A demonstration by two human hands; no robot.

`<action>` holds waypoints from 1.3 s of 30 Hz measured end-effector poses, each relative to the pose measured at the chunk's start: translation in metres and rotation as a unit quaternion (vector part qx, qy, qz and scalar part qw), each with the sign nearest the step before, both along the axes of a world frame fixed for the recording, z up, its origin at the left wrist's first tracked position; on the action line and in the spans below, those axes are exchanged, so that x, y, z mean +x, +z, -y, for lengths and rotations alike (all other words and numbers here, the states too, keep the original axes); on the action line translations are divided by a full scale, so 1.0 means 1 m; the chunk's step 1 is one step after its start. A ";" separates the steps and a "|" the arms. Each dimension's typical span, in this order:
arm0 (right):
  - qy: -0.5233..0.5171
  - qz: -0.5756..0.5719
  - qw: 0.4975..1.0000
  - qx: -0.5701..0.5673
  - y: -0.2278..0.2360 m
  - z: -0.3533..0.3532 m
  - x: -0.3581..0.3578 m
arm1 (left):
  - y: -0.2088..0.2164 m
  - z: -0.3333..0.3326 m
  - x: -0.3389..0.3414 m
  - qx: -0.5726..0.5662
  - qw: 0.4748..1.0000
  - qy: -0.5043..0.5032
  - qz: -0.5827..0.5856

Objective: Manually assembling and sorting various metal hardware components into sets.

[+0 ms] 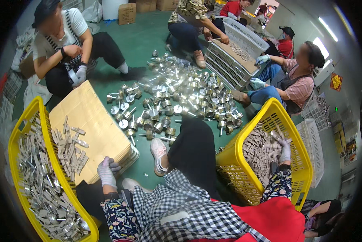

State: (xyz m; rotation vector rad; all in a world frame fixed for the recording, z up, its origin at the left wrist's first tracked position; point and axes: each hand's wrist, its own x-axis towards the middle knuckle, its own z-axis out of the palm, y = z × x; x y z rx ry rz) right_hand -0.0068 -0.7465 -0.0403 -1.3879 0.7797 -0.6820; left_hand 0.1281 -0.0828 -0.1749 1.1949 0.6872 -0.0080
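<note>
My left hand (pixel 107 172), in a pale glove, is beside the near edge of a cardboard-topped stack (pixel 104 125). Its fingers are loosely bent and apart, with nothing visible in them. Small beige handle-like pieces (pixel 70 151) lie scattered on the cardboard. Reaching into the yellow basket (pixel 240 155) on my right is my gloved right hand (pixel 284 148), over a heap of similar beige pieces (pixel 259 155). Its fingers are blurred against the heap, so whether they grip a piece is unclear. Another yellow basket (pixel 48 133) at my left holds shiny metal pieces with beige parts (pixel 48 189).
Round metal cups with rods (pixel 165 105) are piled on the green floor (pixel 136 38) ahead. One person (pixel 68 44) squats at far left; another (pixel 294 80) sits at right beside stacked white crates (pixel 229 66). Further workers are behind. My shoe (pixel 159 155) is near the pile.
</note>
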 end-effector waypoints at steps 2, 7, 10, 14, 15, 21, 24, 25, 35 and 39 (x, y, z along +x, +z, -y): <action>0.070 0.026 0.997 -0.023 0.028 0.015 0.024 | -0.001 0.000 0.000 0.007 1.000 0.016 0.015; 0.295 0.131 0.946 -0.031 0.090 -0.119 0.136 | -0.009 -0.002 0.005 -0.001 1.000 -0.015 -0.003; 0.426 0.120 0.895 0.060 0.119 -0.305 0.184 | -0.001 0.004 0.007 0.011 1.000 -0.018 0.014; 0.664 0.057 0.725 0.175 0.113 -0.493 0.218 | -0.006 -0.004 0.000 0.007 1.000 -0.002 -0.002; 0.669 0.045 0.729 0.139 0.087 -0.526 0.238 | -0.002 -0.003 -0.002 0.006 1.000 0.003 -0.011; 0.702 -0.035 0.706 0.084 -0.032 -0.665 0.318 | 0.002 0.001 0.006 0.019 0.999 -0.028 -0.017; 0.671 -0.039 0.737 0.069 -0.044 -0.710 0.308 | -0.003 0.008 0.008 -0.020 0.999 0.006 -0.045; 0.718 -0.042 0.690 0.077 -0.045 -0.736 0.290 | -0.059 0.006 0.001 0.175 0.984 -0.023 -0.036; 0.699 -0.142 0.689 -0.133 -0.048 -0.716 0.304 | -0.031 0.004 0.002 0.162 0.983 -0.030 -0.076; 0.749 -0.150 0.644 -0.030 -0.078 -0.726 0.317 | -0.039 0.000 -0.001 0.182 0.979 -0.058 -0.077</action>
